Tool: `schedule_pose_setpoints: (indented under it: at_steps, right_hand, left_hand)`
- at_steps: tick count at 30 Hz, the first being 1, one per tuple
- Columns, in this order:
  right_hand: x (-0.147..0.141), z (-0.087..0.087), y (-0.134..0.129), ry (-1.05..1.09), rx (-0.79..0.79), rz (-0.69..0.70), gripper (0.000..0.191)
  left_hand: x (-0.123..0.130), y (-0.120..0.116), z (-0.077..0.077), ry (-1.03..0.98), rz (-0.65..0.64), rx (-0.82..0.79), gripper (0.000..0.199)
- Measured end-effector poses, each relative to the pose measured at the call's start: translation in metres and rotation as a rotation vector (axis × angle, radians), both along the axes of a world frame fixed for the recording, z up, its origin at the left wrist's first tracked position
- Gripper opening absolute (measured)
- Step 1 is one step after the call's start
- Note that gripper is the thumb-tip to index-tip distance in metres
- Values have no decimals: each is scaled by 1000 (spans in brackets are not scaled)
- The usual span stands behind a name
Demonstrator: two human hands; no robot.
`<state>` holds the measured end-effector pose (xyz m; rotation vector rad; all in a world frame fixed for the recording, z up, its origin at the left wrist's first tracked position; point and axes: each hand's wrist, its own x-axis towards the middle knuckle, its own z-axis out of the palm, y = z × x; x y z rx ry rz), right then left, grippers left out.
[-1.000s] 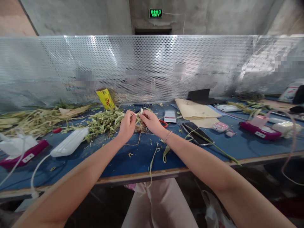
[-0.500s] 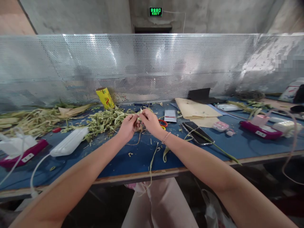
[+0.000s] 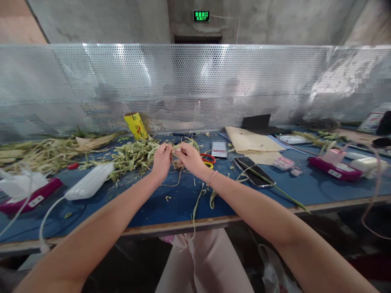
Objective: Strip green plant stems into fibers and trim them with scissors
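My left hand (image 3: 162, 159) and my right hand (image 3: 190, 158) face each other over the middle of the table, a small gap between them. Both have thumb and fingers pinched on a thin pale plant strip (image 3: 174, 151), mostly covered by the fingers. Below the fingertips lies a small brown bundle of fibre (image 3: 178, 164) with a thin string (image 3: 179, 179) trailing from it. A heap of pale green plant strips (image 3: 131, 156) is left of my left hand. Red and yellow loops (image 3: 208, 160), like scissor handles, show beside my right wrist.
A yellow tube (image 3: 136, 126) leans near the perforated metal screen (image 3: 195, 85). To the left are a white charger box (image 3: 90, 182) and a purple power strip (image 3: 45, 195). A phone (image 3: 255, 173) under a green stalk, brown paper (image 3: 253, 140) and another power strip (image 3: 334, 169) are at right.
My hands have drawn slightly apart and my left hand has turned more upright, its fingers closed. The brown bundle below shows more clearly. Things on the table stay in place.
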<state>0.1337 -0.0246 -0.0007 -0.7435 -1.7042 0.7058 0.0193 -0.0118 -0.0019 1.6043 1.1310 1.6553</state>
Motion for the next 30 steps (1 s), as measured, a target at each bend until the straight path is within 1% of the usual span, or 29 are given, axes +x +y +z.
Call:
schedule_pose_setpoints:
  at_steps: [4, 7, 10, 13, 16, 20, 23, 28, 30]
  right_hand:
    - [0, 1, -1, 9, -20, 52, 19]
    - [-1, 2, -2, 37, -47, 68, 18]
    - [-2, 2, -2, 112, -92, 61, 18]
    - [-3, 1, -1, 203, -157, 42, 17]
    - [-4, 1, 1, 280, -240, 46, 16]
    - [-5, 0, 3, 345, -300, 67, 17]
    - [-5, 0, 5, 381, -313, 72, 21]
    - [-5, 1, 6, 397, -312, 55, 28]
    - [-5, 2, 5, 398, -298, 56, 28]
  left_hand:
    - [-3, 5, -2, 37, 53, 5, 25]
    - [-4, 3, 0, 59, 61, 13, 25]
    - [-3, -5, 4, 119, 94, 61, 27]
    - [-1, -15, 9, 235, 174, 132, 27]
    - [0, -23, 11, 343, 207, 203, 23]
    - [0, -25, 10, 446, 226, 268, 16]
    - [0, -24, 10, 488, 227, 289, 15]
    - [-2, -27, 11, 504, 178, 298, 15]
    - [-2, -26, 11, 454, 168, 284, 15]
